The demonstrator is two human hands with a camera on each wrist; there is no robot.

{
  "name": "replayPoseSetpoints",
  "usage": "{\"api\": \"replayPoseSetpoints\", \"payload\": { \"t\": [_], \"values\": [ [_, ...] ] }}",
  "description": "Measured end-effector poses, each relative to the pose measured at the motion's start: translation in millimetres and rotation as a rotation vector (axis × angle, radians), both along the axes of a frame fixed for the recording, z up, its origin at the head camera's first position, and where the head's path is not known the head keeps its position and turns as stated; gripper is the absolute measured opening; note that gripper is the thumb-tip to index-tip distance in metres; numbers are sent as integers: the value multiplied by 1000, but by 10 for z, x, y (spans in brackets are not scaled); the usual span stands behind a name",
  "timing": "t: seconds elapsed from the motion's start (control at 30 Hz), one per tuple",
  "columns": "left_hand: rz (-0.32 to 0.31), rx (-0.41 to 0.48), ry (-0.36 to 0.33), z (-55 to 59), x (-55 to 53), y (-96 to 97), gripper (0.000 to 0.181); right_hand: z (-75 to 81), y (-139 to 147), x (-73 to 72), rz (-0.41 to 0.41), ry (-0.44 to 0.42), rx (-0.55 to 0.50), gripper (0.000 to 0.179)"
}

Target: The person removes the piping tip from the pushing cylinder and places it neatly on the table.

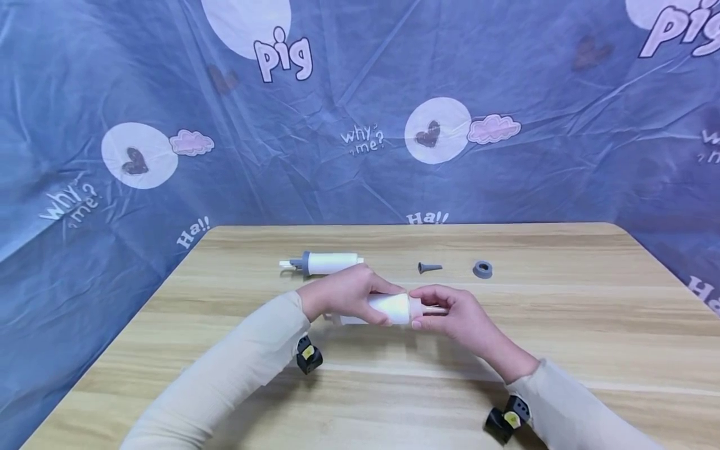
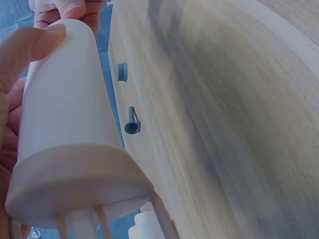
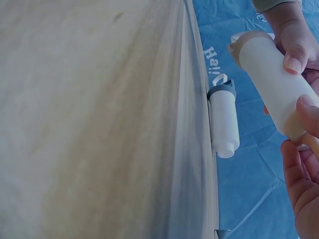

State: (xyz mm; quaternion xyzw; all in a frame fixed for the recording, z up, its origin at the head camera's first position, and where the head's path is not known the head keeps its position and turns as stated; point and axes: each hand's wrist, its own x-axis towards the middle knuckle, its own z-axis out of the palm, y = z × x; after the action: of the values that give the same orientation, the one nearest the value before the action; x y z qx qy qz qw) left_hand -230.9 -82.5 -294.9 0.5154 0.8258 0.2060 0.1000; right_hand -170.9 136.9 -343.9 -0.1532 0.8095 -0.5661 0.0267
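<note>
My left hand (image 1: 350,292) wraps around the white barrel of an icing syringe (image 1: 394,307), which lies level just above the table. Its beige flanged end cap (image 2: 79,181), with a rod and ribs below it, fills the bottom of the left wrist view. At the opposite end, my right hand (image 1: 458,317) pinches the beige collar (image 1: 415,307) between thumb and fingers. A pale nozzle (image 1: 434,310) projects from that collar toward the right palm. Part of the barrel is hidden behind the left hand.
Behind the left hand lies a second white icing syringe (image 1: 332,263) with a grey cap. Farther right on the wooden table (image 1: 562,300) are a grey cone-shaped nozzle (image 1: 429,267) and a grey ring (image 1: 482,269). A blue printed cloth (image 1: 349,175) hangs beyond the table.
</note>
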Motion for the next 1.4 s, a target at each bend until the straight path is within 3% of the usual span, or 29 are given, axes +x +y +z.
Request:
{"api": "replayPoseSetpoints", "payload": {
  "t": [0.8, 1.03, 1.27, 1.4],
  "values": [
    [5, -13, 2, 10, -25, 16, 47, -37, -11, -2, 17, 35, -80, 40],
    [-4, -7, 15, 13, -47, 31, 47, -34, 2, -16, 15, 86, -61, 38],
    [20, -1, -47, 18, -57, 53, 47, -57, 22, -55, 11, 174, -24, 36],
    [29, 1, -60, 9, -57, 61, 47, -56, 44, -72, 18, 182, -5, 36]
  ]
}}
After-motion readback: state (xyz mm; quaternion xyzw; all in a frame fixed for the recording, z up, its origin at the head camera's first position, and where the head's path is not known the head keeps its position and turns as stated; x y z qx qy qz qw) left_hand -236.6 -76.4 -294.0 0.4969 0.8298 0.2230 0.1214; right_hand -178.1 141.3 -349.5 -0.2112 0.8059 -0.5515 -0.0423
